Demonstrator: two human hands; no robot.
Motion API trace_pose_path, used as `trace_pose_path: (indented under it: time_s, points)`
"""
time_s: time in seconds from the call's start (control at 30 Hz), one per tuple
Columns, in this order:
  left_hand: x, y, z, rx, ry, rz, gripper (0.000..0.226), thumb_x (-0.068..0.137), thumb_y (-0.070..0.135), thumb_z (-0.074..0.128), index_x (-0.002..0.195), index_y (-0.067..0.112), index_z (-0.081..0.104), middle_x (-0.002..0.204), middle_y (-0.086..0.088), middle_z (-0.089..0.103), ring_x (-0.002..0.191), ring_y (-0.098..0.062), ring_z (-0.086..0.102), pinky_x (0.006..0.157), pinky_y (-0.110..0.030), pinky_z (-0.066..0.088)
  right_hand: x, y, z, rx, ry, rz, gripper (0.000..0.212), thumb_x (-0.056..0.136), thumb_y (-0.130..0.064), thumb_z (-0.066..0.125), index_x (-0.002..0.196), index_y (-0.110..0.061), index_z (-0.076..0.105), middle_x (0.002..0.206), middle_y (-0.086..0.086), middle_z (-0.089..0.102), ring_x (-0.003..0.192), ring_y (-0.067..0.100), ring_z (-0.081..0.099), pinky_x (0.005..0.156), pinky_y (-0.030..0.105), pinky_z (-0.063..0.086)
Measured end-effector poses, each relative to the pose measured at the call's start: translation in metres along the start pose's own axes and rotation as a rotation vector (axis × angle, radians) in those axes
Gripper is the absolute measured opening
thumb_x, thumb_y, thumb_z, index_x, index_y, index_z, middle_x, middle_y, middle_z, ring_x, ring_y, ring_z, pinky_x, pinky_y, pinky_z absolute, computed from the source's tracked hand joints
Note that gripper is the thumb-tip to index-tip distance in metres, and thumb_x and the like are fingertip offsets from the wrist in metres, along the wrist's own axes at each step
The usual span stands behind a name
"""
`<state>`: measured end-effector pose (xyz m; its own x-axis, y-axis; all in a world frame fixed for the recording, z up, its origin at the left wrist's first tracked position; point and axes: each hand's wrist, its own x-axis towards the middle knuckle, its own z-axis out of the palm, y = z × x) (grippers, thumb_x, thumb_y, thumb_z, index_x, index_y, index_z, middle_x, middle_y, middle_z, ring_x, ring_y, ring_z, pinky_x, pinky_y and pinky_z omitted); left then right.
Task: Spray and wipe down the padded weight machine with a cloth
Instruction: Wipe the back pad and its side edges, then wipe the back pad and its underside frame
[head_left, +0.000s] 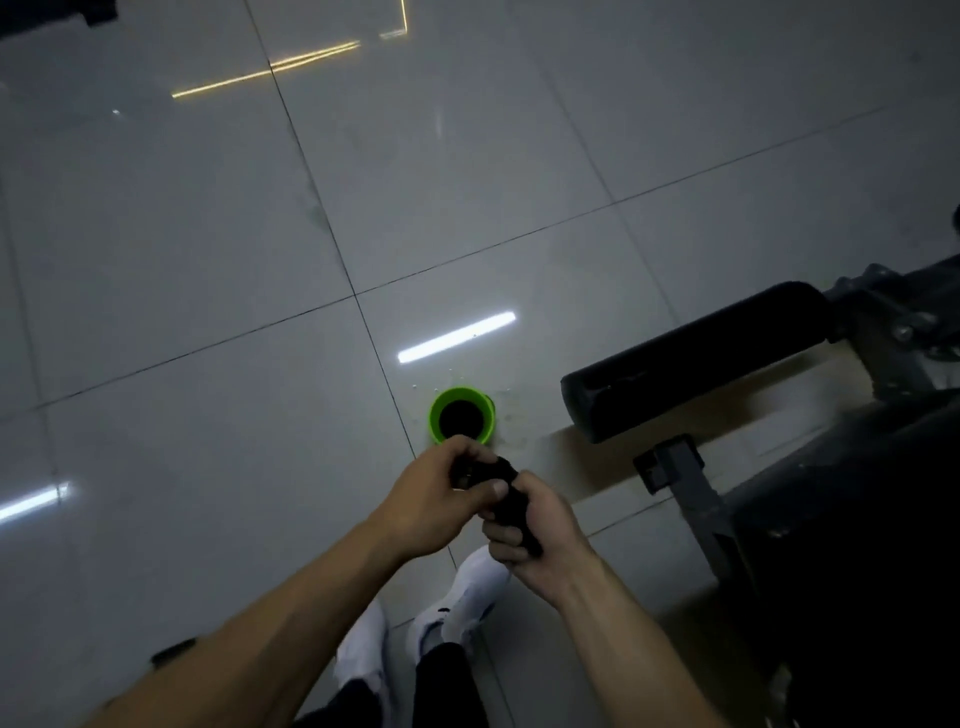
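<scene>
Your left hand (431, 501) is curled round the far end of the dark cloth (511, 501), with the thumb laid across it. The cloth runs as a short, bunched roll between your two fists, its long axis going from far-left to near-right. It looks twisted as if for wringing, though the dim light makes it hard to tell whether it is wet.

Your right hand (540, 545) grips the near end, its fingers (506, 543) wrapped tight round the roll, so neither hand is free. Just beyond your left knuckles the green tub (434, 415) stands on the tiled floor (208, 260), mouth up, close under the cloth's far end.

The part to be wiped lies to your right. The black padded roller (696, 358) lies on its side, long axis rising from near-left to far-right, with its blunt end turned toward the tub. It is apart from both hands, and the right hand is the nearer. I judge the next move is a swing rightward, with the right hand carrying the cloth and laying it along the roller's length. No spray bottle is in view.
</scene>
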<state>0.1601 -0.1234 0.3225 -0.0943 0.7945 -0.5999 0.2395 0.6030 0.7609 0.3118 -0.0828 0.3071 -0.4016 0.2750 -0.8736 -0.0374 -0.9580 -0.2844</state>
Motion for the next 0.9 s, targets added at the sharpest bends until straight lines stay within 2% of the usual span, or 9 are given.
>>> trace_pose_path:
  time_s: [0.1,0.2,0.33,0.4,0.47,0.6,0.7,0.77,0.9]
  points:
    - [0.026,-0.007,0.005,-0.186,0.124,-0.157,0.022,0.087,0.012,0.079,0.104,0.017,0.066,0.100,-0.006,0.069,0.075,-0.019,0.069,0.066,-0.033,0.059,0.030,0.000,0.002,-0.290,0.159,-0.204,0.028,0.094,-0.031,0.043,0.096,-0.004,0.053,0.063,0.005,0.047,0.044,0.016,0.032,0.047,0.035,0.015]
    - [0.058,-0.015,0.008,-0.493,0.262,-0.411,0.021,0.083,0.005,0.080,0.101,0.007,0.068,0.085,-0.010,0.071,0.067,-0.019,0.067,0.050,-0.027,0.048,0.056,-0.002,0.006,-0.548,0.314,-0.361,0.038,0.102,-0.055,0.052,0.110,-0.018,0.054,0.090,-0.007,0.066,0.072,0.005,0.064,0.057,0.022,0.043]
    - [0.113,-0.044,0.008,-0.775,0.407,-0.670,0.024,0.078,-0.009,0.070,0.102,-0.005,0.073,0.071,-0.017,0.063,0.043,-0.016,0.047,0.037,-0.020,0.030,0.103,0.004,-0.010,-0.734,0.268,-0.467,0.009,0.104,-0.035,0.059,0.112,-0.036,0.056,0.097,-0.015,0.069,0.086,-0.007,0.066,0.067,0.011,0.049]
    - [0.138,-0.064,0.010,-0.698,0.462,-0.621,0.022,0.080,-0.005,0.072,0.102,-0.002,0.076,0.071,-0.012,0.067,0.049,-0.018,0.052,0.039,-0.021,0.039,0.132,0.012,-0.016,-0.588,0.254,-0.456,0.021,0.105,-0.018,0.058,0.114,-0.037,0.063,0.096,-0.015,0.073,0.081,0.002,0.070,0.068,0.019,0.055]
    - [0.152,-0.084,0.020,-0.371,0.454,-0.399,0.023,0.081,0.019,0.083,0.103,0.014,0.080,0.080,0.004,0.076,0.070,-0.011,0.069,0.062,-0.022,0.055,0.166,0.016,-0.022,-0.243,0.321,-0.319,0.020,0.107,-0.015,0.053,0.115,-0.026,0.068,0.081,-0.001,0.073,0.059,0.011,0.063,0.050,0.026,0.049]
    - [0.151,-0.136,0.032,0.201,0.230,0.130,0.046,0.092,0.050,0.063,0.136,0.038,0.062,0.136,0.023,0.060,0.119,0.003,0.054,0.098,-0.021,0.047,0.214,0.009,-0.038,0.389,0.177,0.109,0.033,0.104,-0.027,0.040,0.083,-0.009,0.058,0.047,0.000,0.039,0.031,0.011,0.029,0.031,0.019,0.022]
    - [0.168,-0.171,0.021,0.240,0.157,0.310,0.040,0.099,0.045,0.053,0.136,0.031,0.059,0.130,0.013,0.061,0.116,-0.009,0.059,0.093,-0.035,0.053,0.236,0.013,-0.039,0.274,0.058,0.211,0.051,0.102,-0.036,0.033,0.061,-0.016,0.055,0.047,-0.004,0.031,0.032,0.010,0.024,0.032,0.016,0.015]
    - [0.183,-0.182,0.014,0.222,0.169,0.274,0.034,0.096,0.047,0.057,0.121,0.027,0.067,0.111,0.009,0.064,0.101,-0.012,0.063,0.082,-0.038,0.054,0.249,0.021,-0.037,0.096,0.116,0.200,0.055,0.106,-0.048,0.032,0.069,-0.018,0.060,0.048,-0.003,0.034,0.035,0.011,0.025,0.036,0.017,0.017]
    - [0.205,-0.187,0.007,-0.017,0.173,0.019,0.019,0.089,0.049,0.067,0.083,0.030,0.069,0.076,0.007,0.067,0.075,-0.016,0.065,0.068,-0.040,0.053,0.265,0.032,-0.037,-0.545,0.377,-0.238,0.067,0.099,-0.074,0.035,0.092,-0.020,0.075,0.071,-0.001,0.069,0.063,0.015,0.062,0.055,0.028,0.043]
